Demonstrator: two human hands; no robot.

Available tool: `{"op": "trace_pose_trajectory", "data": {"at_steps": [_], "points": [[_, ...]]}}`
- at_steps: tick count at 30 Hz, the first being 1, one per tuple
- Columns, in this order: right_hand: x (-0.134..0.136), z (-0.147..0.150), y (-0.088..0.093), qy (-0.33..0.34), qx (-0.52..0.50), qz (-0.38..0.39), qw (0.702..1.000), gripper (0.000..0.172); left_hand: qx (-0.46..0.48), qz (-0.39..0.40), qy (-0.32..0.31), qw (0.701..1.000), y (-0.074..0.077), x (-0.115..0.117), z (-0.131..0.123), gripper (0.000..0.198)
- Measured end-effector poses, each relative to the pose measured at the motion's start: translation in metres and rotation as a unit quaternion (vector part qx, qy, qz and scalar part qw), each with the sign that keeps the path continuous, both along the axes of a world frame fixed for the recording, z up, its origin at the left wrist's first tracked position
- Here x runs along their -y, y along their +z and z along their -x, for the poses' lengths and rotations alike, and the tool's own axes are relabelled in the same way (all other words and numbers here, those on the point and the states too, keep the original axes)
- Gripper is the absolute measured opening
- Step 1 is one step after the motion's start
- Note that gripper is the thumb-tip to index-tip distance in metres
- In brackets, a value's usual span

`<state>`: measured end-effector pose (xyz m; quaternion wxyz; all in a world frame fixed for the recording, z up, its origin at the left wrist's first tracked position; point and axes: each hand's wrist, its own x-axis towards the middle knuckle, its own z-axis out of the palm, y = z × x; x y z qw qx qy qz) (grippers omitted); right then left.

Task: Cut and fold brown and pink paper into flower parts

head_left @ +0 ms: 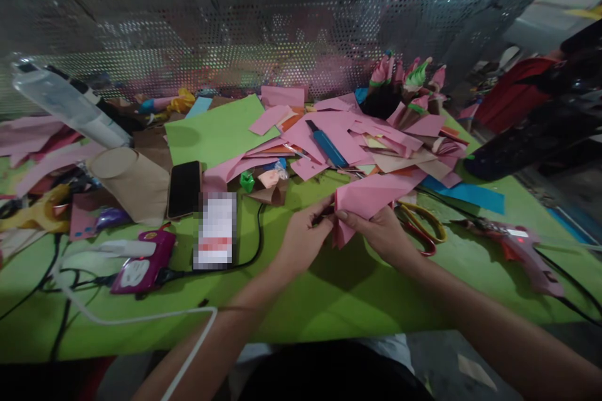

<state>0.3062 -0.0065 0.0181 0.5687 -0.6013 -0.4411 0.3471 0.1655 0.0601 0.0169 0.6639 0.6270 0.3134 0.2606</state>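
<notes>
Pink paper (367, 195), folded over and coming to a point at the upper right, is held up just above the green table (282, 310). My left hand (308, 232) is closed with its fingertips pinching the paper's left edge. On the paper's lower right side my right hand (383, 232) grips it, thumb on the front face and fingers hidden behind. Right beside my right hand lie scissors (437, 229) with yellow and red handles. A blue utility knife (329, 145) rests on a heap of pink paper scraps (301, 131) behind my hands.
A pink glue gun (527, 244) lies at the right with its cord. To the left are a phone (184, 189), a blurred-out white item (215, 232), a purple power strip (143, 263) with cables, a brown paper cone (134, 182) and a bottle (70, 100). Perforated metal (263, 31) stands behind.
</notes>
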Motion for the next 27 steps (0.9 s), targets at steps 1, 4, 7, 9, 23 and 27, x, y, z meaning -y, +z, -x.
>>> {"op": "trace_pose_trajectory", "data": {"at_steps": [1,4,7,9,23,27], "points": [[-0.0001,0.0005,0.0001,0.0,0.003,-0.001,1.0,0.036,0.0,0.004,0.0,1.0,-0.0002,0.0001,0.0001,0.043],[-0.0004,0.0013,-0.0001,-0.005,0.007,0.001,1.0,0.037,-0.003,0.013,0.0,1.0,-0.0007,-0.0003,0.0,0.044],[-0.0005,0.0011,-0.0015,-0.003,0.019,-0.004,1.0,0.037,-0.002,0.021,-0.002,1.0,-0.0012,-0.0009,-0.0005,0.045],[-0.0005,0.0003,-0.0026,0.0,0.037,-0.007,0.999,0.036,0.004,0.024,-0.002,1.0,-0.0014,-0.001,-0.0007,0.046],[0.0004,0.0022,0.0018,0.049,0.03,0.032,0.998,0.044,0.005,0.014,-0.046,0.999,0.0024,0.0016,0.0005,0.06],[-0.0018,0.0022,-0.0051,-0.008,0.024,0.022,0.999,0.037,-0.023,-0.018,-0.03,0.999,0.0031,0.0022,-0.0004,0.066]]}}
